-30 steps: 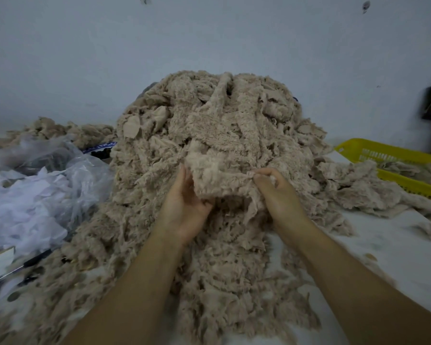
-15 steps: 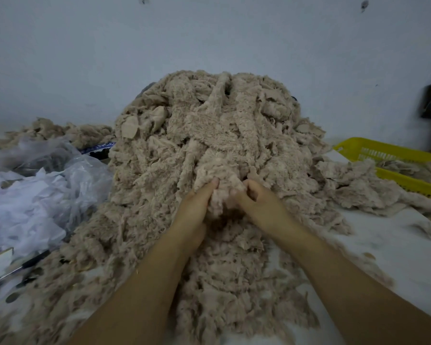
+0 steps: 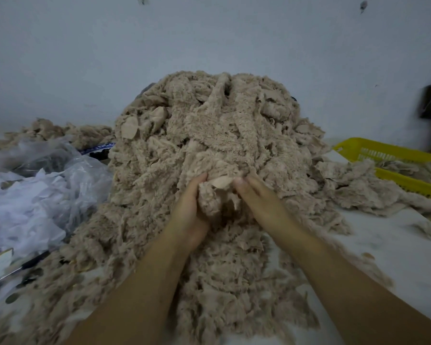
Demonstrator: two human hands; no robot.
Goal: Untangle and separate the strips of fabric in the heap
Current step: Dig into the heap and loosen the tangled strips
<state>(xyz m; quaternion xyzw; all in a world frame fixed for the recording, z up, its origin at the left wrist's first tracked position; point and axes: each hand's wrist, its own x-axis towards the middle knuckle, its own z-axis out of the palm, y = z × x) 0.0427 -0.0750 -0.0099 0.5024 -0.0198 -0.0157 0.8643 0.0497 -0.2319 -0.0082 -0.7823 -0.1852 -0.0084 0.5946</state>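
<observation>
A tall heap of tangled beige fleecy fabric strips [image 3: 209,130] rises against the wall and spills down toward me. Both hands are in its front slope, close together. My left hand [image 3: 190,210] grips a bunched fleecy strip [image 3: 210,197], fingers curled round it. My right hand [image 3: 261,202] pinches the same bunch from the right, thumb near a smooth pale patch of its backing [image 3: 220,182]. The fingertips of both hands are partly buried in the fabric.
A yellow plastic basket [image 3: 393,155] with more beige scraps sits at the right. Clear plastic bags with white scraps [image 3: 30,200] lie at the left, scissors [image 3: 13,272] below them. Loose strips [image 3: 358,192] trail toward the basket. White tabletop [image 3: 396,250] shows at the right.
Both hands have moved inward until they nearly touch on one bunch of fabric. The wide piece held stretched between them a second ago is now gathered into a clump.
</observation>
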